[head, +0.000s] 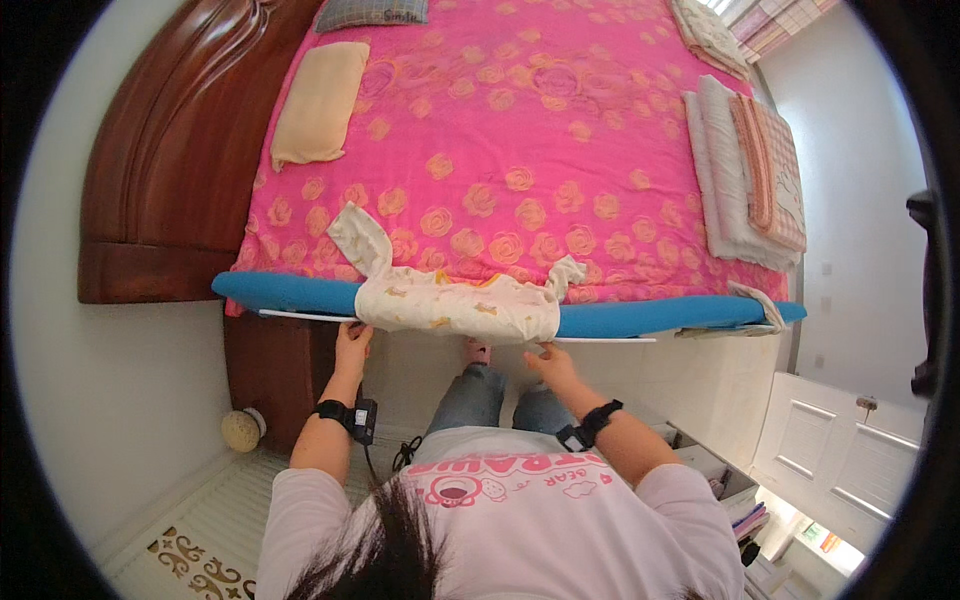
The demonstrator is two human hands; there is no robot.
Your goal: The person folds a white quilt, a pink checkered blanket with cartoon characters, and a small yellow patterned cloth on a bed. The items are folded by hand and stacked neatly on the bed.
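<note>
A small cream baby garment (457, 306) with printed animals and a yellow-trimmed neckline lies draped over a long blue padded rail (630, 316). Its left sleeve stretches onto the bed, while the other sleeve is bunched up. Thin white strips (606, 340) show along the rail's near side, to either side of the garment. My left hand (352, 345) is at the garment's lower left edge, thumb and finger close together. At the lower right edge is my right hand (553, 363), its fingers bent. Whether either hand grips the cloth or a strip is hidden.
Beyond the rail spreads a bed with a pink rose-patterned blanket (510, 150). A yellow pillow (322, 101) lies by the dark wooden headboard (180, 142). Folded bedding (739, 180) is stacked at the right. A folded cloth (754, 311) hangs over the rail's right end.
</note>
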